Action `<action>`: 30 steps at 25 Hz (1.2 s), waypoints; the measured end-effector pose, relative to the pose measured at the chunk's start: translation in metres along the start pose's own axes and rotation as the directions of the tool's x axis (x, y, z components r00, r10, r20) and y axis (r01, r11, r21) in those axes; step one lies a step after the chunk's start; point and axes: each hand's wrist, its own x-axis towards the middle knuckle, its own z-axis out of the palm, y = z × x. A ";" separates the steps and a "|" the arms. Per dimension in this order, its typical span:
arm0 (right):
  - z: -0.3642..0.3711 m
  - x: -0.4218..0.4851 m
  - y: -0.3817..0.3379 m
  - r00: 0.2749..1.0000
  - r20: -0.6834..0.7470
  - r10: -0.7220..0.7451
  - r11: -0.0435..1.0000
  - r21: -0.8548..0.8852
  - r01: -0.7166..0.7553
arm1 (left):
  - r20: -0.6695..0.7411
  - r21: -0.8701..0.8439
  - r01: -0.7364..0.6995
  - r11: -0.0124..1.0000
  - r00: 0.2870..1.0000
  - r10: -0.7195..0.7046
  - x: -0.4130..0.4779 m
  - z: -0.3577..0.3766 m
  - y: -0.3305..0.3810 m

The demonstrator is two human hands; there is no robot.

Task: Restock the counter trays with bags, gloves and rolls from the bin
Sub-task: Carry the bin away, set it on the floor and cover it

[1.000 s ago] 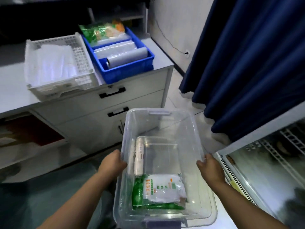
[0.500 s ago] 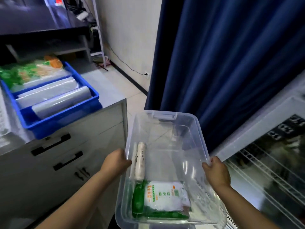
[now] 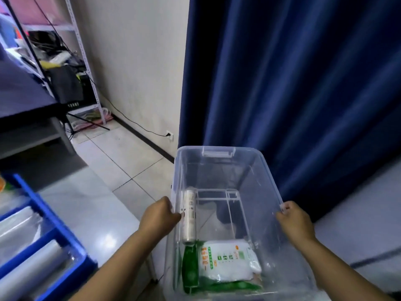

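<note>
I hold a clear plastic bin (image 3: 219, 151) in front of me, off the floor. My left hand (image 3: 159, 216) grips its left rim and my right hand (image 3: 294, 221) grips its right rim. Inside lie a whitish roll (image 3: 188, 216) along the left wall and a white-and-green packet (image 3: 230, 260) at the near end, on top of green packaging (image 3: 191, 272). At the lower left is the corner of the blue counter tray (image 3: 50, 233), with clear rolls (image 3: 23, 270) in its compartments.
The grey countertop (image 3: 86, 205) reaches past the blue tray to its right edge. A dark blue curtain (image 3: 303, 83) hangs straight ahead. Tiled floor (image 3: 128, 157), a wall socket with a cable (image 3: 169, 134) and a metal shelf rack (image 3: 65, 68) lie at the left back.
My view has swung right, away from the counter; the white basket is out of sight and the blue tray sits at the left edge. Both hands keep their grip on the bin.
</note>
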 end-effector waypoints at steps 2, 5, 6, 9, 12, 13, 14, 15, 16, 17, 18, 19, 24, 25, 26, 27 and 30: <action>0.018 0.046 -0.023 0.999 0.011 -0.031 0.999 0.024 0.030 | -0.011 -0.020 0.037 0.999 0.999 -0.038 0.043 -0.005 -0.001; 0.055 0.115 -0.060 0.994 0.050 -0.096 0.995 0.038 0.095 | -0.035 -0.018 0.145 0.989 0.989 -0.145 0.101 -0.011 -0.011; 0.070 0.141 -0.075 0.989 0.080 -0.126 0.991 0.047 0.123 | -0.046 -0.020 0.191 0.981 0.980 -0.192 0.122 -0.013 -0.015; 0.110 0.219 -0.128 0.952 0.207 -0.224 0.974 0.078 0.212 | -0.088 -0.031 0.340 0.940 0.936 -0.342 0.181 -0.026 -0.022; 0.139 0.276 -0.185 0.895 0.312 -0.318 0.948 0.076 0.310 | -0.111 -0.137 0.445 0.885 0.881 -0.460 0.221 -0.046 -0.028; 0.150 0.294 -0.206 0.873 0.344 -0.347 0.937 0.079 0.341 | -0.136 -0.168 0.475 0.864 0.857 -0.497 0.233 -0.052 -0.031; 0.160 0.309 -0.227 0.852 0.368 -0.372 0.926 0.091 0.365 | -0.162 -0.189 0.506 0.841 0.829 -0.535 0.242 -0.059 -0.035; 0.171 0.322 -0.250 0.828 0.389 -0.404 0.913 0.111 0.393 | -0.182 -0.202 0.535 0.820 0.802 -0.568 0.252 -0.066 -0.038; 0.183 0.334 -0.272 0.798 0.413 -0.438 0.896 0.130 0.424 | -0.197 -0.215 0.558 0.801 0.779 -0.596 0.260 -0.073 -0.043; 0.196 0.344 -0.295 0.767 0.437 -0.470 0.878 0.141 0.457 | -0.211 -0.229 0.576 0.785 0.758 -0.617 0.270 -0.079 -0.050; 0.209 0.353 -0.316 0.740 0.454 -0.496 0.860 0.141 0.490 | -0.223 -0.244 0.592 0.768 0.736 -0.639 0.282 -0.086 -0.059; 0.224 0.363 -0.338 0.717 0.465 -0.520 0.842 0.138 0.521 | -0.233 -0.259 0.610 0.749 0.713 -0.662 0.295 -0.093 -0.070; 0.302 0.402 -0.444 0.681 0.510 -0.525 0.836 0.159 0.525 | -0.242 -0.275 0.674 0.686 0.642 -0.728 0.374 -0.142 -0.130; 0.319 0.409 -0.468 0.680 0.521 -0.517 0.842 0.168 0.512 | -0.248 -0.282 0.673 0.684 0.638 -0.729 0.393 -0.156 -0.145; 0.335 0.417 -0.492 0.673 0.534 -0.512 0.846 0.178 0.502 | -0.253 -0.292 0.671 0.681 0.632 -0.732 0.412 -0.171 -0.161; 0.350 0.423 -0.516 0.660 0.548 -0.515 0.843 0.182 0.506 | -0.259 -0.297 0.672 0.679 0.627 -0.734 0.430 -0.187 -0.175; 0.387 0.441 -0.582 0.630 0.551 -0.547 0.817 0.187 0.546 | -0.281 -0.329 0.670 0.666 0.604 -0.746 0.475 -0.228 -0.207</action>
